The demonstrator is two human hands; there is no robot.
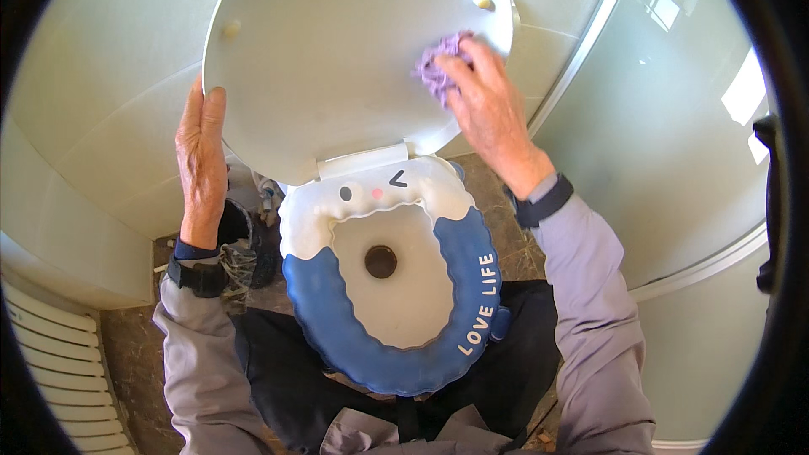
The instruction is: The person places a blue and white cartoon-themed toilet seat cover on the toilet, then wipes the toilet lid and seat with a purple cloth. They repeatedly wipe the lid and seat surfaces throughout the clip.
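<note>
The white toilet lid (337, 59) is raised, showing its underside. Against its left edge rests my left hand (202, 147), thumb on the near side and the fingers partly hidden behind the rim. A crumpled purple cloth (436, 72) is bunched under the fingers of my right hand (489, 105), pressed to the lid's right part, below a small yellowish bumper (484, 3). Below the hinge, a padded blue and white seat cover (324, 303) with a winking face lies around the bowl (396, 303).
A bin (236, 226) with a plastic liner stands left of the toilet on brown floor tiles (135, 350). At lower left is a white radiator (63, 371). A curved frosted shower panel (666, 135) rises on the right, and light wall tiles (118, 59) lie behind the lid.
</note>
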